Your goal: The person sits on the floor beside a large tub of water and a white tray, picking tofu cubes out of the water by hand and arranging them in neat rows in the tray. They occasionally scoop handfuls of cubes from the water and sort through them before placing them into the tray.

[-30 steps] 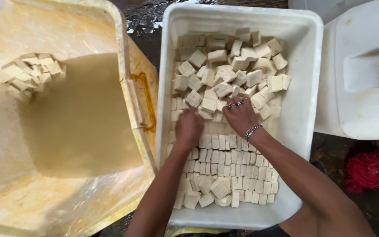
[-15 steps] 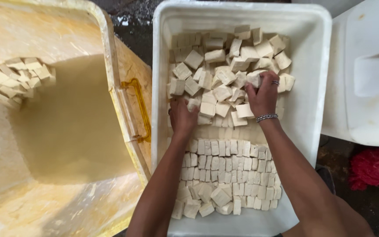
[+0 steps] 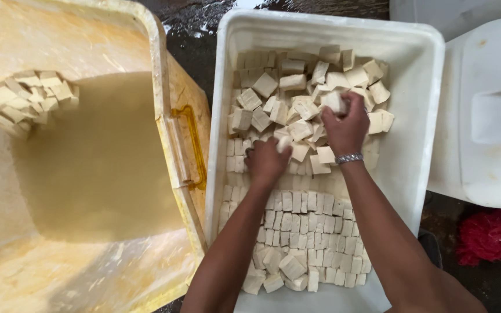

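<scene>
A white plastic tub (image 3: 421, 116) holds many pale tofu cubes: a loose heap (image 3: 297, 98) at the far end and neat rows (image 3: 308, 223) nearer me. My left hand (image 3: 267, 162) rests on the cubes at the edge of the heap, its fingers closed on one cube (image 3: 284, 142). My right hand (image 3: 346, 124), a metal bracelet (image 3: 349, 157) on its wrist, grips another cube (image 3: 333, 101) in the heap's middle.
To the left stands a large yellow bin (image 3: 163, 116) of cloudy liquid with a cluster of tofu cubes (image 3: 27, 101) floating in it. A white lidded container (image 3: 488, 122) sits to the right, with a red scrubber (image 3: 490, 236) on the wet dark floor below it.
Both hands have moved away from me, from the neat rows up into the loose heap. The right hand has closed on a cube, and the left has taken one too.
</scene>
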`<state>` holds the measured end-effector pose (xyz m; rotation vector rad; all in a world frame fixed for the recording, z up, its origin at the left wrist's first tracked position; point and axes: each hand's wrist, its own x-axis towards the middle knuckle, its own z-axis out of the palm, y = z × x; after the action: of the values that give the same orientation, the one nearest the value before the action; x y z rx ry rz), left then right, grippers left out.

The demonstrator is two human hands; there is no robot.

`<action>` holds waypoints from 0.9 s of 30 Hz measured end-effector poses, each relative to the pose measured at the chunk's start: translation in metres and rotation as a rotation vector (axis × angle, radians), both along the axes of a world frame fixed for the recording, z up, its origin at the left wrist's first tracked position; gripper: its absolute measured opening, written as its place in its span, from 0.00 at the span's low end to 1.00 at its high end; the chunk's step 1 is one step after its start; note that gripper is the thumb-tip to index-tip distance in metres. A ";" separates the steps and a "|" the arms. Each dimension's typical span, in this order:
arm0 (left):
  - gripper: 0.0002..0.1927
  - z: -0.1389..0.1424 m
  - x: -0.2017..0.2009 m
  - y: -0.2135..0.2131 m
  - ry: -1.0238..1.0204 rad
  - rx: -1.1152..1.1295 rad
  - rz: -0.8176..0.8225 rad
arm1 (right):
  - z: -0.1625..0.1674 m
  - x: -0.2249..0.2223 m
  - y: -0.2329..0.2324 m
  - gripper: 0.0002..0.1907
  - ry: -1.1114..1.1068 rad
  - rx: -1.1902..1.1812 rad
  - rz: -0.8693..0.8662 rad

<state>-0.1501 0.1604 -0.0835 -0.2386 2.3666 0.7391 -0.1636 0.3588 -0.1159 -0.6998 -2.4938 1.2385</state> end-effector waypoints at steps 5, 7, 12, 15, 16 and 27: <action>0.20 0.001 0.018 0.023 0.262 -0.123 -0.200 | 0.003 -0.020 -0.033 0.26 -0.083 0.396 0.292; 0.21 -0.003 0.022 0.023 0.246 -0.044 -0.204 | 0.003 -0.022 -0.041 0.27 -0.122 0.407 0.369; 0.22 -0.011 0.027 0.020 0.251 0.056 -0.210 | 0.004 -0.022 -0.048 0.32 -0.031 0.502 0.455; 0.22 -0.011 0.022 0.010 0.188 0.146 -0.131 | 0.004 -0.021 -0.046 0.33 -0.098 0.481 0.462; 0.21 -0.011 0.017 0.003 0.174 0.239 -0.031 | 0.004 -0.020 -0.045 0.32 -0.128 0.362 0.424; 0.21 -0.010 0.031 -0.059 -0.007 1.112 0.965 | -0.006 0.023 -0.043 0.35 0.229 0.796 0.608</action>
<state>-0.1186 0.1013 -0.0939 -0.8627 1.3794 2.2984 -0.1404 0.3155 -0.1224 0.3906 -2.7353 0.3114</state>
